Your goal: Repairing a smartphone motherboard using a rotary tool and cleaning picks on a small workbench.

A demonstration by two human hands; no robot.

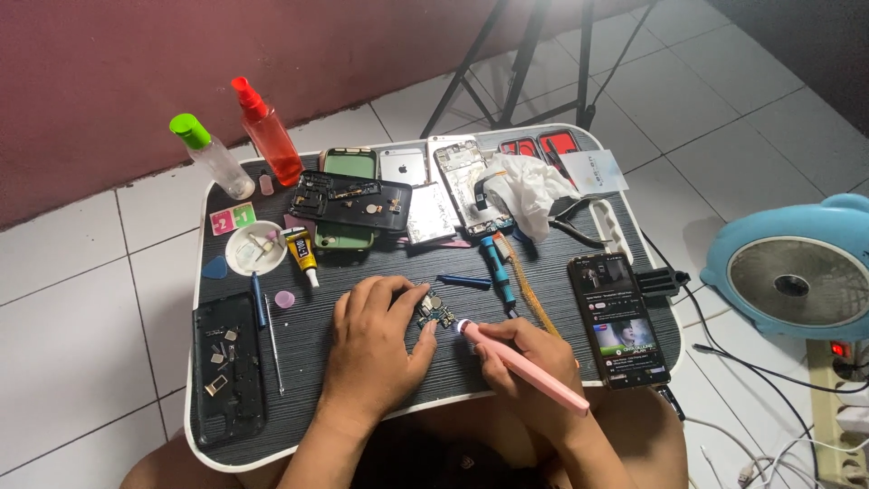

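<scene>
Pressing down at the centre of the frame, our left hand (pixel 376 340) lies flat on the tray (pixel 471 362), its fingers spread and its fingertips touching a small circuit board (pixel 434 314); it grips nothing, only pins the board in place. Our right hand (pixel 525 362) is closed around a pink tool (pixel 520 367), held like a pen, whose lit tip meets the right edge of the board. The board sits just below the middle of the tray, between the two hands.

To the right of centre a phone (pixel 620 319) with a lit screen lies near the right hand. A blue screwdriver (pixel 498 269) lies just above the board. Toward the upper middle we see several opened phones and back covers, among them a dark frame (pixel 353 199), and a crumpled white cloth (pixel 529 186). In the upper left stand a clear bottle (pixel 213 157) with a green cap and a red spray bottle (pixel 269 136). Below them sit a small white dish (pixel 253 249) and a glue tube (pixel 301 252). At the lower left lies a black phone shell (pixel 226 367) with loose parts in it. At the right edge of the frame a blue fan (pixel 797 272) rests on the tiled floor.
</scene>
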